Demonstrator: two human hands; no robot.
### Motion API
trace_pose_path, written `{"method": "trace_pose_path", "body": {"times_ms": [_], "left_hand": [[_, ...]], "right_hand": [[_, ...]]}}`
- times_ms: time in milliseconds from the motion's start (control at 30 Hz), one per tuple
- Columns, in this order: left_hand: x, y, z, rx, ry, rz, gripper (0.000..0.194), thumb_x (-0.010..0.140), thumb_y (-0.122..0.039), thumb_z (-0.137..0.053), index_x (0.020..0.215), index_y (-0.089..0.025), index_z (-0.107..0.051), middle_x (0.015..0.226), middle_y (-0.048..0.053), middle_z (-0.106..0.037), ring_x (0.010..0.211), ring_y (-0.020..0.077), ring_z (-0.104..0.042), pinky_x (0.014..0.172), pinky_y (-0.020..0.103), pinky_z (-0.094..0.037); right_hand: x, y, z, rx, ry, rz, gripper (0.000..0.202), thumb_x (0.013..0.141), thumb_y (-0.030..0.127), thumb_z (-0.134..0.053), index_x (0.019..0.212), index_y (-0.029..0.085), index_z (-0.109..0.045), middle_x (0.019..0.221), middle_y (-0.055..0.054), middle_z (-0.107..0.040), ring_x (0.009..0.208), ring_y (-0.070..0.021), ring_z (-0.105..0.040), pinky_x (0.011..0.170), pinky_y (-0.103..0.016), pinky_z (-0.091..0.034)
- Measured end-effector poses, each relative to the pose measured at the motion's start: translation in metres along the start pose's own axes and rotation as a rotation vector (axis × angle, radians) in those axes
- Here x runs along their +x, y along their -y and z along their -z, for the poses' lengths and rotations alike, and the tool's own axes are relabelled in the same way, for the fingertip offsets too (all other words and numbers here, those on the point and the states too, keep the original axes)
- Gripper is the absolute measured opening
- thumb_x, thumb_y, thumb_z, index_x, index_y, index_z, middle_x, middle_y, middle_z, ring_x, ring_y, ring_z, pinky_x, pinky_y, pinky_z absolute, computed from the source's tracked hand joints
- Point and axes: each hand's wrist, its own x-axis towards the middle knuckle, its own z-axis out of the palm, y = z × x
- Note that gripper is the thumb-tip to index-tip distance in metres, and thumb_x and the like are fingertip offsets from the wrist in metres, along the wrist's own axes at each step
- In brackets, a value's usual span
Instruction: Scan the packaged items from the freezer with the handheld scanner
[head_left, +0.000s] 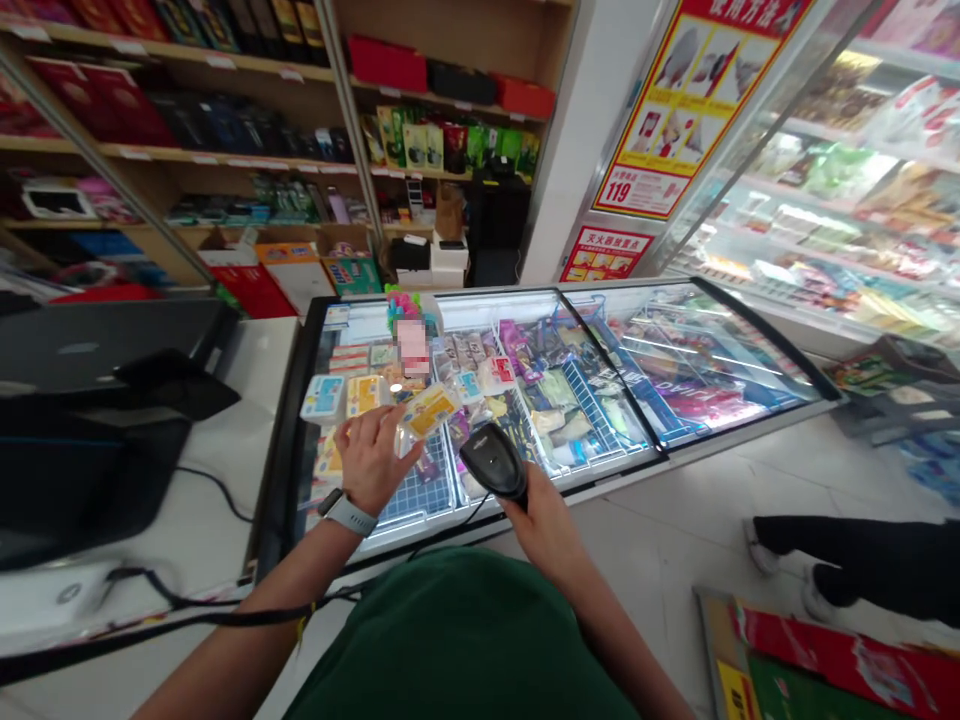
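My right hand (536, 510) is wrapped round the handle of a black barcode scanner (493, 462), its head tilted up over the front of the freezer. Between the thumb and fingers of my left hand (371, 455) is the near end of a clear plastic pack with a yellow label (431, 410). The scanner's head is just right of this pack, not touching it. More packs lie on the glass lid: a blue-labelled pack (324, 398), another yellow-labelled pack (366, 395), a small blue-and-white pack (468, 386) and a red-and-white pack (497, 374).
Under the glass of the chest freezer (667, 448) are wire baskets of bagged goods. A counter (259, 440) with dark equipment stands at left. The scanner's cable runs across my front. Shelves line the back; a person's legs (862, 560) and a red-and-green box (825, 660) are at right.
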Motion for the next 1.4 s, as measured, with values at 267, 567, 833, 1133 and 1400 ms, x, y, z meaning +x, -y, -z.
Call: {"method": "trace_pose_path", "body": {"times_ms": [267,567,833,1133,1400], "left_hand": [[-0.014,-0.002,0.018,0.062,-0.081,0.018,0.052,0.082,-0.049,-0.062,0.126,-0.021,-0.057,0.120,0.011,-0.064,0.111,0.0291,-0.055,0.106,0.046,-0.023],[-0.015,0.000,0.018,0.061,-0.061,0.058,0.052,0.081,-0.049,-0.061,0.125,-0.023,-0.057,0.121,0.010,-0.064,0.112,0.0296,-0.056,0.106,0.046,-0.021],[-0.015,0.006,0.018,0.078,-0.078,0.066,0.054,0.079,-0.050,-0.063,0.125,-0.021,-0.057,0.120,0.012,-0.064,0.111,0.0298,-0.055,0.106,0.048,-0.022],[-0.041,0.029,0.016,0.158,-0.015,0.234,0.047,0.078,-0.054,-0.062,0.114,-0.023,-0.061,0.138,0.015,-0.051,0.133,0.0351,-0.039,0.110,0.057,-0.013],[-0.057,0.033,0.001,0.180,0.090,0.264,0.047,0.080,-0.057,-0.059,0.108,-0.020,-0.062,0.150,0.017,-0.038,0.142,0.0346,-0.027,0.113,0.060,-0.003]], "right_hand": [[-0.002,0.009,-0.005,-0.052,0.069,0.055,0.015,0.087,0.016,-0.053,0.101,0.020,-0.051,0.100,-0.009,-0.060,0.099,-0.0260,-0.055,0.086,-0.040,-0.045],[0.000,0.009,-0.009,-0.071,0.056,0.124,0.020,0.084,0.013,-0.054,0.102,0.020,-0.051,0.100,-0.008,-0.061,0.097,-0.0252,-0.056,0.088,-0.041,-0.045],[0.001,0.012,-0.009,-0.068,0.067,0.095,0.017,0.085,0.013,-0.053,0.100,0.020,-0.051,0.099,-0.009,-0.061,0.096,-0.0254,-0.056,0.086,-0.040,-0.045],[0.006,0.005,-0.013,-0.057,0.051,0.112,0.019,0.085,0.015,-0.054,0.104,0.020,-0.053,0.101,-0.009,-0.062,0.097,-0.0253,-0.057,0.086,-0.038,-0.046],[0.008,0.005,-0.015,-0.067,0.076,0.112,0.015,0.085,0.014,-0.055,0.099,0.020,-0.052,0.100,-0.009,-0.062,0.098,-0.0254,-0.057,0.086,-0.038,-0.045]]}}
